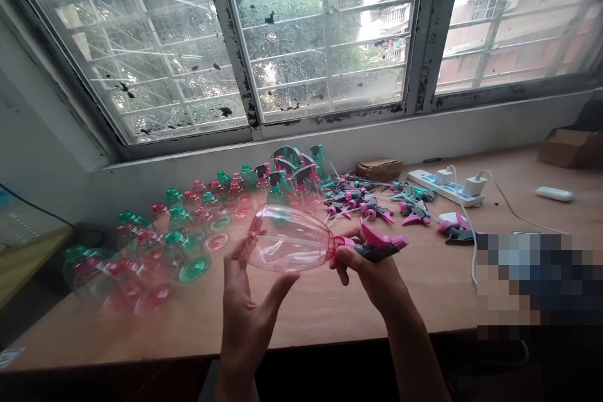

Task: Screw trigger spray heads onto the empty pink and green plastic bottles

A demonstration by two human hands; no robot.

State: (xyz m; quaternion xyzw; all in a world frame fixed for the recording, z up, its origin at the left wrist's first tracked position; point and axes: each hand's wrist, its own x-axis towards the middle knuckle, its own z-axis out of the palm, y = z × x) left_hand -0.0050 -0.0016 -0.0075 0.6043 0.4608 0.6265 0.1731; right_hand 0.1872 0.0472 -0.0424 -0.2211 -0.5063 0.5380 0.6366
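A clear pink spray bottle lies sideways in the air above the table's front part, its base to the left. My left hand grips the base end, thumb below and fingers partly hidden behind the bottle. At the neck, my right hand closes its thumb and fingers around the pink collar of the spray head. That head is pink and dark grey and sits at the bottle's mouth; whether it is fully tightened I cannot tell. A thin tube shows inside the bottle.
Pink and green bottles without heads stand at left. Bottles fitted with heads stand at the back. Loose spray heads lie in a pile, right of them a power strip with cables and a cardboard box.
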